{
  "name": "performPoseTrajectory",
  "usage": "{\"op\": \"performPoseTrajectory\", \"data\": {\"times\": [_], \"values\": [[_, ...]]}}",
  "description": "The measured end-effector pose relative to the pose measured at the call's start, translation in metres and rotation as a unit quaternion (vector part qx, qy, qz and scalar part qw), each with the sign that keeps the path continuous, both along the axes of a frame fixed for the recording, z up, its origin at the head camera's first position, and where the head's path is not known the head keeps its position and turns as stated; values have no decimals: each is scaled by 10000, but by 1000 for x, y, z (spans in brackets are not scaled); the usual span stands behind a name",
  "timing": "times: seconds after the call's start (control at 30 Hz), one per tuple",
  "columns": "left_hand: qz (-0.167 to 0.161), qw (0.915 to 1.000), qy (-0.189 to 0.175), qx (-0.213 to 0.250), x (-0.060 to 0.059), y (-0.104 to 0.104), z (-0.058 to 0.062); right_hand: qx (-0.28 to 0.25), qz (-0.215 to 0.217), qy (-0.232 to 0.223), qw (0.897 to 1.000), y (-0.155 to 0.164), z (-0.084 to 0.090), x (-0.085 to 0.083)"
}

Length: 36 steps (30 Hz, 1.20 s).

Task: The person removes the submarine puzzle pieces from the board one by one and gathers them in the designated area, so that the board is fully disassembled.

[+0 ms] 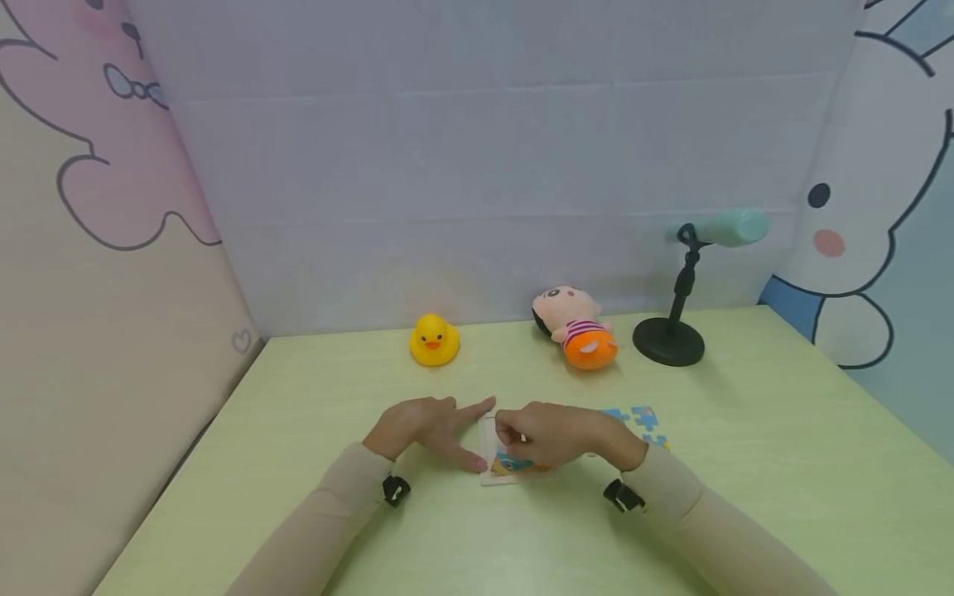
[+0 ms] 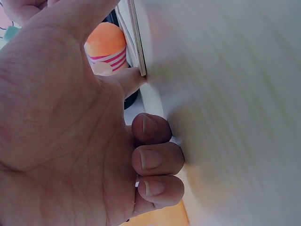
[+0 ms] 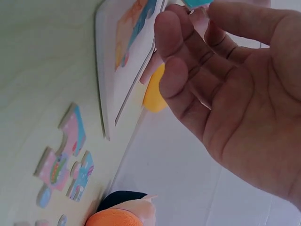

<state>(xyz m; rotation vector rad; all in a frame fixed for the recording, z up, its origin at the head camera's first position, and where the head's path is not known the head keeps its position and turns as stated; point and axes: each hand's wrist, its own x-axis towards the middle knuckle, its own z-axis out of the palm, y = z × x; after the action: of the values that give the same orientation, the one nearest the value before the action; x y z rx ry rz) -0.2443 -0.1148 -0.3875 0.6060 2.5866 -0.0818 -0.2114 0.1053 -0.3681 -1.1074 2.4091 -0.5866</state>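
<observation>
A flat puzzle board (image 1: pixel 487 477) with a pale border lies on the table, partly filled with a coloured picture along its near side. My left hand (image 1: pixel 440 430) is at its left side, thumb and index finger spread along the edge; in the left wrist view the other fingertips (image 2: pixel 162 159) bend toward the tabletop. Over the board is my right hand (image 1: pixel 547 432), its thumb and index finger pinching a small teal puzzle piece (image 3: pixel 195 4), mostly hidden by the fingers. Several loose puzzle pieces (image 1: pixel 645 418) lie right of the board, partly behind the right wrist.
A yellow rubber duck (image 1: pixel 435 343) sits at the back of the table (image 1: pixel 298 463). To its right lies a plush doll (image 1: pixel 577 331) in orange shorts. Beside the doll, a black stand (image 1: pixel 669 341) holds a mint-green cylinder (image 1: pixel 738 228). A pale sheet (image 1: pixel 477 165) hangs behind.
</observation>
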Motion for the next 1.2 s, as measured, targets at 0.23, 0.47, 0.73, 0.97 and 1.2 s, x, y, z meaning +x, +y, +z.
{"op": "performPoseTrajectory", "data": {"times": [0.23, 0.47, 0.73, 0.97, 1.2], "values": [[-19, 10000, 1, 4, 1, 1, 1, -114, 111, 2, 9999, 2, -1, -3], [-22, 10000, 15, 25, 2, 0, 0, -212, 139, -109, 9996, 3, 1, -2], [6, 10000, 40, -27, 1, 0, -2, -218, 240, 18, 9995, 7, 2, -2], [32, 10000, 2, -32, 1, 1, -2, -179, 428, 60, 9989, 9, 2, -3], [25, 10000, 3, -64, 1, 2, -2, -43, 499, 45, 9987, 10, 2, -6]]}}
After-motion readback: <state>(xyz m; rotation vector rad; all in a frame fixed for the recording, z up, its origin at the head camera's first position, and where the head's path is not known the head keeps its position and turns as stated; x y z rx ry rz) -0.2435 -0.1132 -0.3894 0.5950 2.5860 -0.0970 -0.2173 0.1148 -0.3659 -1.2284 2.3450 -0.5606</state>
